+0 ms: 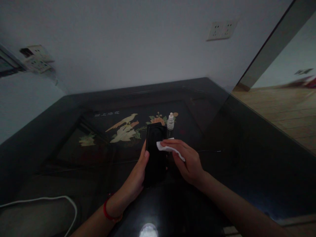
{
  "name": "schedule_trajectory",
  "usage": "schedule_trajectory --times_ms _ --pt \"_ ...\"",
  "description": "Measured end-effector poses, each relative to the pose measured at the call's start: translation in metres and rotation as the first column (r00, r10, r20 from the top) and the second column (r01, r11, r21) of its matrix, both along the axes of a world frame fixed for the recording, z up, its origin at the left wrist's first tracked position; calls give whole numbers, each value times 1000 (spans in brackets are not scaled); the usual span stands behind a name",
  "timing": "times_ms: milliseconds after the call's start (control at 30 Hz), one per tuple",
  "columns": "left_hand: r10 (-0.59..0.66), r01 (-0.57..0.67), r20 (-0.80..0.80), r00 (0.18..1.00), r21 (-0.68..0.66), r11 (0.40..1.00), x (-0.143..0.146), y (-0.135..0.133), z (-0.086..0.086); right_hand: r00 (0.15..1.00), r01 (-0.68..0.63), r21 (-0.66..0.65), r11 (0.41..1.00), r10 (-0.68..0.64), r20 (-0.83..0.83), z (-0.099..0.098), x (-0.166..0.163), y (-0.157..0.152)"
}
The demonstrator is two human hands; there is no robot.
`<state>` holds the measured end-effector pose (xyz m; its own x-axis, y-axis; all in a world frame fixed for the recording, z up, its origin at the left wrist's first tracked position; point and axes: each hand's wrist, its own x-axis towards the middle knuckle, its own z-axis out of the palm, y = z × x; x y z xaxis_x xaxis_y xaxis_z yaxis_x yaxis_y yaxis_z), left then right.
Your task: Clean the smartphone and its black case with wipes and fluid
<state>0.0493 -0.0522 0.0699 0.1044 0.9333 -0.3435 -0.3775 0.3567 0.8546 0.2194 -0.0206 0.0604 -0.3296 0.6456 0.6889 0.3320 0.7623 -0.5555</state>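
Note:
A black smartphone is held upright over the dark table by my left hand. The thumb lies along its left edge, and fingertips show at its right edge. My right hand is closed on a white wipe, pressing part of it against the upper right of the phone's dark face. Just beyond the phone stands a small clear bottle with a white cap, upright on the table and touched by neither hand.
The glossy dark table bears a bird-and-flower picture. A white cable curves across the lower left. Sockets are on the wall behind. The table's right edge drops to a wooden floor.

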Motion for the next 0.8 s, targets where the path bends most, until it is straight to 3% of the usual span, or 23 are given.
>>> schedule_trajectory --times_ms 100,233,300,433,567,633,733,800 --pt "-27 31 79 996 -46 998 3 -3 4 995 97 14 995 -96 -12 -1 2 2" --pt "13 -9 77 997 -43 999 3 -3 4 984 -136 150 979 116 133 -7 0 4" --pt "21 -18 82 996 -48 999 2 -2 4 973 -190 195 962 159 168 -8 0 5" --pt "5 4 135 991 -72 997 2 0 5 992 -13 199 980 -13 129 -6 3 6" --pt "30 -21 136 990 -60 998 2 1 7 984 -115 218 969 80 162 -4 4 7" --pt "20 -8 147 989 -82 997 2 1 7 992 -66 177 982 45 120 -3 5 7" --pt "-38 67 187 982 -152 986 3 -1 7 987 155 -6 988 -155 -43 -1 7 6" --pt "-60 95 196 979 -172 980 4 -4 5 973 198 -84 977 -207 -107 0 7 5"
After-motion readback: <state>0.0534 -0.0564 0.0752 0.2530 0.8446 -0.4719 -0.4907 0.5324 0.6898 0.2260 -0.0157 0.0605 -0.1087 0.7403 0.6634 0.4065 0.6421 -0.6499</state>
